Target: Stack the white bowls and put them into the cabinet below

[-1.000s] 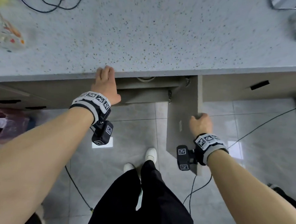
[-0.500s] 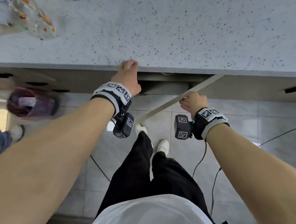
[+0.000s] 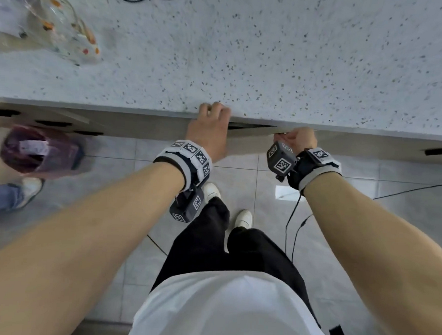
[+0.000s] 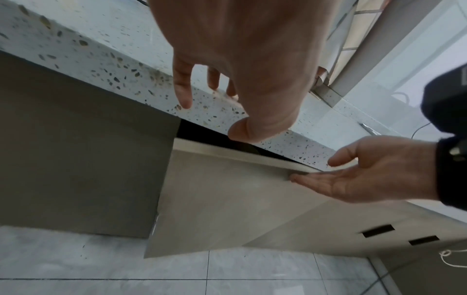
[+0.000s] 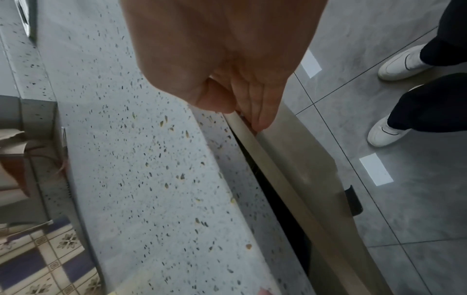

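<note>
No white bowl shows in any view. The grey cabinet door (image 4: 227,199) below the speckled counter (image 3: 246,53) stands almost closed, with a narrow dark gap left at its top edge (image 5: 265,159). My right hand (image 3: 295,140) presses straight fingers flat on the door's front near its free corner (image 4: 353,179), thumb out above the edge. My left hand (image 3: 212,126) rests with relaxed fingers over the counter's front edge (image 4: 240,59), just left of the gap, holding nothing. The cabinet's inside is hidden.
A clear jar with coloured dots (image 3: 60,28) lies at the counter's far left. On the floor are a purple bag (image 3: 36,152), another person's shoe (image 3: 29,188) and black cables (image 3: 296,222). Neighbouring doors have dark slot handles (image 4: 379,230).
The cabinet door has swung from wide open to almost closed, with my right hand travelling on it up to the counter. My left hand stayed at the counter's edge.
</note>
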Demonstrator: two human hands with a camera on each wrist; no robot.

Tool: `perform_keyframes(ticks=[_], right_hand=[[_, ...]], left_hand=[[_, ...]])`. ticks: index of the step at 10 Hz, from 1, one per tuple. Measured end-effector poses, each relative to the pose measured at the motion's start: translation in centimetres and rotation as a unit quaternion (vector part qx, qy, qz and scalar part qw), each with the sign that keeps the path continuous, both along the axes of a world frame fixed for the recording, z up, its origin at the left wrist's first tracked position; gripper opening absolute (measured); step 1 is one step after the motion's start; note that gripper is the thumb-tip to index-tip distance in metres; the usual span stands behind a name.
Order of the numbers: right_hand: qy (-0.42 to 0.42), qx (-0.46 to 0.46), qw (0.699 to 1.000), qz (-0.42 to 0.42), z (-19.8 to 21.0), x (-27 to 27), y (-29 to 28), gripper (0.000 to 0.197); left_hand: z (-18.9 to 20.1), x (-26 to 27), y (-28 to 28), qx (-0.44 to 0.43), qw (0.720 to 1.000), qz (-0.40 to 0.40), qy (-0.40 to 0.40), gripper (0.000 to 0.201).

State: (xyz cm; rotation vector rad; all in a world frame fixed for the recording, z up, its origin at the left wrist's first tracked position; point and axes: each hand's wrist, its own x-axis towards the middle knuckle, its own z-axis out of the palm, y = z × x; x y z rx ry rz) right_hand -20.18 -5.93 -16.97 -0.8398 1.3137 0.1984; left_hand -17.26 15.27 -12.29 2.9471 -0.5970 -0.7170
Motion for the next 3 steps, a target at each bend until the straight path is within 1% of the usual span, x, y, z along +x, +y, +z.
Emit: perform_keyframes(ticks=[1,2,3], right_hand=[[-0.035,-0.063,0.997,0.032,0.98,0.06,-0.05,0.025],[-0.031,-0.053,0.998,0.035,0.95,-0.44,0.01,0.018],[0.007,-0.115,0.975,0.19,1.75,-0.26,-0.01,0.027]], left_hand=[[-0.06,-0.12,0.02,-0.014,1.0,-0.014,0.011,0.073],[0.12,-0.22,0.06,-0.007,1.0,-0.016,0.013,0.074],[0.84,0.12,0.04,-0.011,1.0,-0.016,0.016,0.071]])
